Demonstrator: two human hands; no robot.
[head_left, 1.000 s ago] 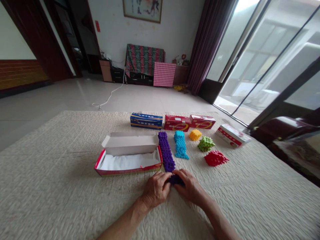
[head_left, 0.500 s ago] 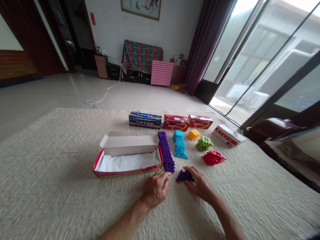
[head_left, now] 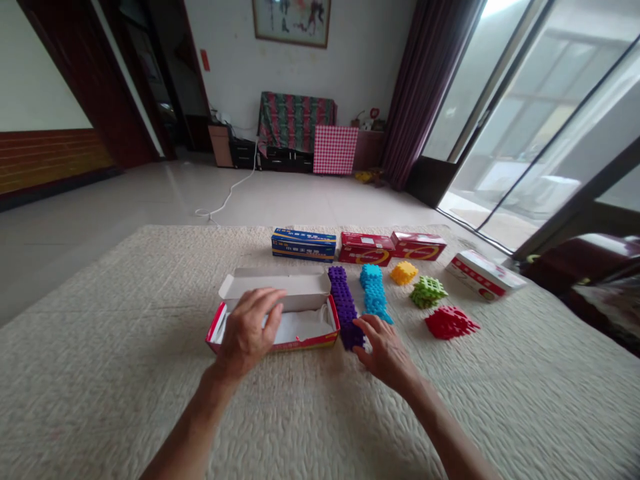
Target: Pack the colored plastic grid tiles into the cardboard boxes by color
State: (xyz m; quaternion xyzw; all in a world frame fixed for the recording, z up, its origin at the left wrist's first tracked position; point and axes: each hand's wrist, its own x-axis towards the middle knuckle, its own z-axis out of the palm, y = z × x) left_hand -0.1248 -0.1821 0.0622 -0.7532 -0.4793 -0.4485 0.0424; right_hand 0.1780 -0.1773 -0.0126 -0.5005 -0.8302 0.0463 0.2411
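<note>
My left hand is raised over the left part of the open red box, fingers stretched and holding nothing. White padding lies inside that box, and its lid flap stands up at the back. At the near end of a row of purple lattice blocks, my right hand has thumb and fingers around a dark purple lattice piece, partly hidden. Just right of the row lies a strip of blue lattice blocks, close beyond my right fingers.
Yellow, green and red lattice blocks sit to the right. Behind stand a blue box, two red boxes and a white-and-red box. Everything rests on a quilted cover.
My left hand has moved left and up from the purple row to above the open box. My right hand has carried the purple piece to the row's near end. The view has shifted slightly.
</note>
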